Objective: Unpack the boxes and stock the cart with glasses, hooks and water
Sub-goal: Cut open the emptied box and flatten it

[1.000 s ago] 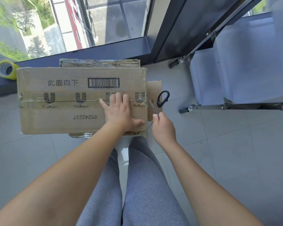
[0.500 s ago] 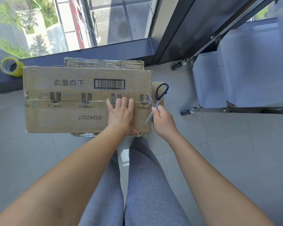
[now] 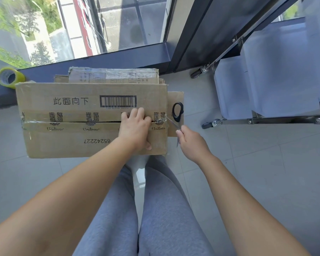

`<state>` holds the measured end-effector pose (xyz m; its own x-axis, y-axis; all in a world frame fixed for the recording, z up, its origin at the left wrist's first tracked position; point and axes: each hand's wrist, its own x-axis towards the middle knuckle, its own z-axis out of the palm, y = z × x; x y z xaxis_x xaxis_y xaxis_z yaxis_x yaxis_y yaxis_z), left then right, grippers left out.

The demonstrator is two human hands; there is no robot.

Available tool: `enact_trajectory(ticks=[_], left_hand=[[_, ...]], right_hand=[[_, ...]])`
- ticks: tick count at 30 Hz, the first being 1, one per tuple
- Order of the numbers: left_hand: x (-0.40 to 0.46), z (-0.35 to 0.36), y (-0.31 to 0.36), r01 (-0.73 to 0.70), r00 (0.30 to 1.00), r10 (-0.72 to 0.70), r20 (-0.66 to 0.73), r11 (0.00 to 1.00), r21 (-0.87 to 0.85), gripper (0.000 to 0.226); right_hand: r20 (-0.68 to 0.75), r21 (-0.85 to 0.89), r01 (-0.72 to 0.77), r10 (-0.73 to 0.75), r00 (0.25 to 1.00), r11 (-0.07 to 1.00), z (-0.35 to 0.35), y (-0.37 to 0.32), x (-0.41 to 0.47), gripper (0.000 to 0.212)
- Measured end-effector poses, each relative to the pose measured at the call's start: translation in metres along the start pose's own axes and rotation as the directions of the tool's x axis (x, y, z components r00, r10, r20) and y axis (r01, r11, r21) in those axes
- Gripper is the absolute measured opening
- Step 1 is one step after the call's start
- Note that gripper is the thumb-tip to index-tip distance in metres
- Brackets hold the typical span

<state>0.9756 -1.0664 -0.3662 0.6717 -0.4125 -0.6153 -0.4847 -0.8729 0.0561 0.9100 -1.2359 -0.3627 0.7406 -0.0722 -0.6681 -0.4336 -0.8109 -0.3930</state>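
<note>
while left hand (image 3: 135, 129) presses box (image 3: 63, 145) flat, right hand (image 3: 189, 140) grips scissors (image 3: 177, 112) (blades half hidden).

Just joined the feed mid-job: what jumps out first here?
A taped cardboard box fills the middle, the left hand pressing its top near the seam. At its right end the right hand holds scissors by the blades, one tip at the tape. A white cart stands at right.

The cart (image 3: 277, 80) is cut off by the right edge. The second box (image 3: 113, 76) is mostly hidden behind the front box (image 3: 63, 145). The blades of the scissors (image 3: 177, 112) are partly covered by the right hand (image 3: 190, 143). The small print under the barcode (image 3: 118, 101) cannot be read.
</note>
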Motion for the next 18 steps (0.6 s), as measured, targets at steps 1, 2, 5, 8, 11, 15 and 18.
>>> enact_trajectory(ticks=[1,2,5,8,11,15,18], left_hand=[[0.0,0.0,0.0,-0.004,1.0,0.004,-0.004,1.0,-0.002,0.076],[0.0,0.0,0.0,-0.005,1.0,0.005,-0.006,1.0,-0.004,0.076],[0.002,-0.001,-0.001,0.0,1.0,0.0,-0.006,1.0,-0.004,0.076],[0.004,-0.003,-0.002,0.015,1.0,-0.015,0.002,1.0,-0.011,0.077],[0.008,-0.007,-0.004,0.025,1.0,-0.025,0.016,1.0,-0.011,0.078],[0.012,-0.011,-0.002,0.027,0.998,-0.027,0.053,1.0,-0.002,0.079],[0.013,-0.013,-0.002,0.036,0.997,-0.034,0.07,0.999,-0.024,0.078]], right_hand=[[0.008,-0.035,0.019,-0.019,1.0,0.999,-0.002,0.001,0.0,0.027],[0.017,-0.063,0.036,-0.035,0.999,0.997,-0.003,0.002,0.001,0.026],[0.023,-0.171,0.055,-0.052,0.998,0.984,-0.008,0.0,0.004,0.022],[-0.023,-0.302,0.062,-0.072,0.997,0.951,-0.014,-0.005,0.012,0.023],[-0.03,-0.345,0.062,-0.077,0.997,0.937,-0.015,-0.007,0.018,0.027],[-0.016,-0.274,0.008,-0.013,1.0,0.962,-0.009,-0.009,0.012,0.02],[-0.032,-0.255,-0.029,0.021,0.999,0.967,-0.006,-0.012,0.009,0.017]])
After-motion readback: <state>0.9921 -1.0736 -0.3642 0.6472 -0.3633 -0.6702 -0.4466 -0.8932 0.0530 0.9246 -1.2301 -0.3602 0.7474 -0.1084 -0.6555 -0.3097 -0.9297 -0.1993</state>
